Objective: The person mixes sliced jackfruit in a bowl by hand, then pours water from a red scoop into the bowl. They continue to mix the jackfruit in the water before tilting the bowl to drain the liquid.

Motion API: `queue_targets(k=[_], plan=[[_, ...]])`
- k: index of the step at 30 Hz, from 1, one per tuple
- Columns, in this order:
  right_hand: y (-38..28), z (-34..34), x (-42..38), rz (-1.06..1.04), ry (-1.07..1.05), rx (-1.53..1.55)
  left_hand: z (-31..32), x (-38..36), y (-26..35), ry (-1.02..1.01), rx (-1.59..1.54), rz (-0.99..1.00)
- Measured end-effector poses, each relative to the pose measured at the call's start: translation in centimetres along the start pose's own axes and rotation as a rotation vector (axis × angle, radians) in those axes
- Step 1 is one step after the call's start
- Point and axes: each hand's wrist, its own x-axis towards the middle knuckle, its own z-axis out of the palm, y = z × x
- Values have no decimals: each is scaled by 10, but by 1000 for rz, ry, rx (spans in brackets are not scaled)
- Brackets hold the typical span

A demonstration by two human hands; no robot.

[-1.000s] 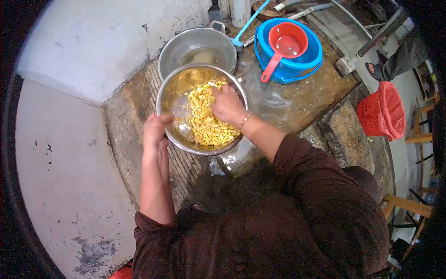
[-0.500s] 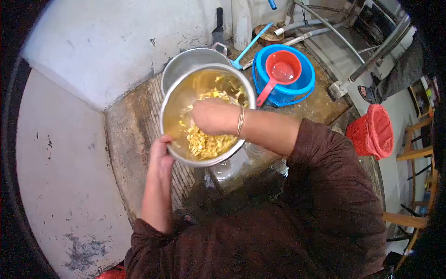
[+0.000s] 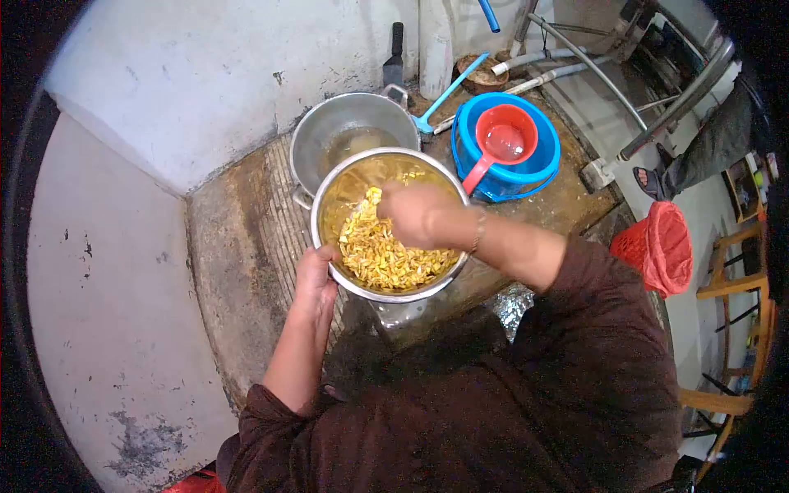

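The left hand (image 3: pixel 315 271) grips the near-left rim of a steel bowl (image 3: pixel 333 197), fingers curled over the edge and the thumb on the outside, so it is closed on the rim and holds the bowl up off the floor. Just right of that hand, inside the bowl, lies a heap of yellow strips (image 3: pixel 386 256) in a little cloudy liquid. The right hand (image 3: pixel 417 212) reaches in from the right and rests on top of the heap, fingers bent down into the strips; whether they clasp any cannot be told, as the fingertips are hidden.

Beyond the left hand, touching or just behind the bowl's far rim, stands a pot (image 3: pixel 349 123) with some water in it; its far-left side is close to the wall (image 3: pixel 197 74), leaving little room there. To the left of the left hand the rough floor (image 3: pixel 234 246) is open as far as the wall's base. Beyond the right hand, near the bowl's far-right rim, sits a blue bucket (image 3: pixel 538 168) with a red scoop (image 3: pixel 503 140) lying in it, handle pointing toward the bowl. A blue handle (image 3: pixel 448 90) leans between pot and bucket. Well to the right of the right arm is a red basket (image 3: pixel 662 246), and wooden furniture stands beyond it at the frame's edge.
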Motion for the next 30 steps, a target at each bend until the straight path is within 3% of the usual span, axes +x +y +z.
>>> queue_targets(k=[1, 4, 5, 8, 9, 12, 15, 18, 25, 28, 30], plan=[[-2, -29, -4, 29, -1, 166, -1, 3, -1, -21, -9, -3], [10, -32, -17, -10, 141, 453, 5, 0, 2, 22, -10, 18], [9, -20, -29, -175, 183, 90, 6, 1, 3, 69, -9, 9], [20, -12, -38, -176, -127, -60, 24, -8, 15, 83, -69, -13], [27, -23, -45, -163, 125, 57, 30, -13, 20, 70, -97, -21], [58, -54, -54, 309, 458, 12, 28, -6, 29, 13, -109, -51], [117, -53, -60, 373, 116, 248, 51, -14, 44, -31, -122, -38], [141, -39, -65, 441, -41, 1156, 84, -12, 50, -33, -91, -31], [171, -48, -93, 615, 226, 1385, 143, 34, 44, -172, 31, -46], [197, -47, -104, 637, 306, 1436, 168, 61, 47, -248, 217, -109], [217, -49, -111, 640, 356, 1432, 187, 80, 55, -303, 578, -135]])
